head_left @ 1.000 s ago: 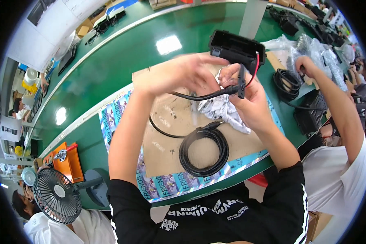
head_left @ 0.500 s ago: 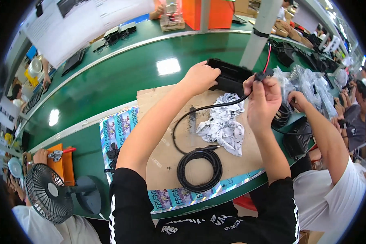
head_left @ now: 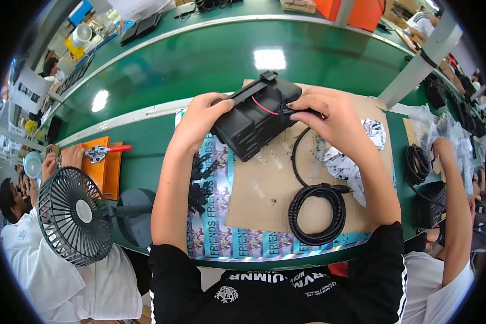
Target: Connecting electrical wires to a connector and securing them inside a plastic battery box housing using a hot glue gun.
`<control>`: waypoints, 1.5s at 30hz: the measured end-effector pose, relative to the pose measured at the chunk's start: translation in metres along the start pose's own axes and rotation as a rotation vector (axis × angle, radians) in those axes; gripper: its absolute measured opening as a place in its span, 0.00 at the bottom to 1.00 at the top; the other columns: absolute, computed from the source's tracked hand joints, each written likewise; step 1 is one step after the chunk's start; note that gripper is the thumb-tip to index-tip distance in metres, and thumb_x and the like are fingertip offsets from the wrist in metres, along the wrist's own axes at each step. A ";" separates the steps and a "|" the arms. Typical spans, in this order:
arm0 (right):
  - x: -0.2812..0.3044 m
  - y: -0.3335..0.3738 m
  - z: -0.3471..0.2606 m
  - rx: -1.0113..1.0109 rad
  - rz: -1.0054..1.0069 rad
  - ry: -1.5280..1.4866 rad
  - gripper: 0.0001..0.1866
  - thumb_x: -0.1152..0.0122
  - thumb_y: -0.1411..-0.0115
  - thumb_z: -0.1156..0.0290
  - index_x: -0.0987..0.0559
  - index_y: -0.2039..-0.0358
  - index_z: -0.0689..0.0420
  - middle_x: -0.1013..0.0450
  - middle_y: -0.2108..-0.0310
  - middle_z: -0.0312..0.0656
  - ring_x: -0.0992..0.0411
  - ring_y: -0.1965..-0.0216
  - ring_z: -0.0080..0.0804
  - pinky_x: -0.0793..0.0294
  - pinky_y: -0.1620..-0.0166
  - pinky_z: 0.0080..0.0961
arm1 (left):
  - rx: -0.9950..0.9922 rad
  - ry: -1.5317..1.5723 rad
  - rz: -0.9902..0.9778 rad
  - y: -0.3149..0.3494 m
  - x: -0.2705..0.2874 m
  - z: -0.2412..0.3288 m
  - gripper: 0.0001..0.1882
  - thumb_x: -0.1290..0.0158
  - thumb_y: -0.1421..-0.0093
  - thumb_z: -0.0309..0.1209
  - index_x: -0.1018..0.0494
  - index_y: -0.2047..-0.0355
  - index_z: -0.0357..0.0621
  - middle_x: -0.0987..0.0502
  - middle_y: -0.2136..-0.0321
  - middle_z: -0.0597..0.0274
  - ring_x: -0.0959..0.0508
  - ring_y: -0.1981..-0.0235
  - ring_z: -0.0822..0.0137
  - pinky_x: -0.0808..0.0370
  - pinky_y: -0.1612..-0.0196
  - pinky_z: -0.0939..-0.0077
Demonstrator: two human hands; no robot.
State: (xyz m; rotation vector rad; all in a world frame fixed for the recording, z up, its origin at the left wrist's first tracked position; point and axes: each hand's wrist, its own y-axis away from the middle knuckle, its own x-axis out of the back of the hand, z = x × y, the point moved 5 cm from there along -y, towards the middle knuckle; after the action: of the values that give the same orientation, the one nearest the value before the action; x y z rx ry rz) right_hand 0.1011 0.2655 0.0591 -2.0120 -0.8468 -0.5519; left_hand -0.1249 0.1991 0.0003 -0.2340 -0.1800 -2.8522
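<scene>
A black plastic box (head_left: 248, 127) is tilted above the far left part of the brown cardboard sheet (head_left: 259, 210). My left hand (head_left: 202, 116) grips its left end, thumb on top. At the box's right end my right hand (head_left: 326, 113) pinches the small black fitting on the end of a black cable (head_left: 298, 156). A thin red wire (head_left: 264, 106) curves from that fitting across the box. The cable runs down to a ribbed coil (head_left: 317, 213) lying on the cardboard. Right of it is a crumpled white cloth (head_left: 340, 162) with black stains, partly behind my right forearm.
Small black parts (head_left: 200, 189) lie left of the cardboard. A black desk fan (head_left: 75, 216) and an orange fixture (head_left: 105, 170) with a red-handled clamp stand further left. To the right are a co-worker's arm (head_left: 453, 194), another black box (head_left: 429, 202), clear bags (head_left: 453, 135) and a metal post (head_left: 424, 56).
The view has shifted, so the bench appears further right. The box has come left and tilted, its open hollow now turned from view. My right hand has brought the cable end to the box.
</scene>
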 end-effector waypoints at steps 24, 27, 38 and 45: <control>-0.021 -0.019 0.011 -0.028 -0.151 0.041 0.08 0.37 0.51 0.76 0.23 0.70 0.66 0.26 0.74 0.45 0.28 0.71 0.39 0.29 0.67 0.28 | 0.095 0.071 -0.152 0.008 -0.006 -0.003 0.17 0.46 0.44 0.32 0.26 0.60 0.29 0.22 0.70 0.59 0.25 0.70 0.75 0.30 0.65 0.82; -0.025 -0.021 0.010 -0.049 -0.166 0.069 0.08 0.37 0.50 0.76 0.23 0.70 0.65 0.27 0.75 0.46 0.28 0.71 0.39 0.30 0.67 0.27 | 0.086 0.057 -0.157 0.010 -0.007 -0.001 0.17 0.46 0.45 0.32 0.25 0.61 0.29 0.22 0.71 0.60 0.26 0.71 0.75 0.30 0.66 0.82; -0.048 0.001 -0.011 -0.291 0.043 0.326 0.07 0.39 0.48 0.72 0.23 0.73 0.62 0.32 0.73 0.46 0.30 0.72 0.46 0.31 0.68 0.35 | 0.134 -0.001 -0.101 0.014 -0.018 -0.007 0.17 0.48 0.44 0.35 0.27 0.67 0.27 0.25 0.76 0.60 0.28 0.76 0.74 0.32 0.73 0.80; -0.062 -0.001 -0.023 -0.202 0.090 0.511 0.07 0.38 0.50 0.70 0.23 0.75 0.60 0.32 0.73 0.42 0.31 0.67 0.41 0.29 0.65 0.34 | 0.095 -0.128 -0.125 0.028 -0.030 0.000 0.15 0.51 0.41 0.35 0.28 0.68 0.31 0.27 0.75 0.64 0.30 0.74 0.75 0.34 0.72 0.77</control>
State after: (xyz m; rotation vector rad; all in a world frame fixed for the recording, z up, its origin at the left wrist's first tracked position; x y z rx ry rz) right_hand 0.0573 0.2247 0.0313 -1.9411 -0.3985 -1.0757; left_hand -0.0891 0.1801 -0.0023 -0.3996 -0.3681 -2.9434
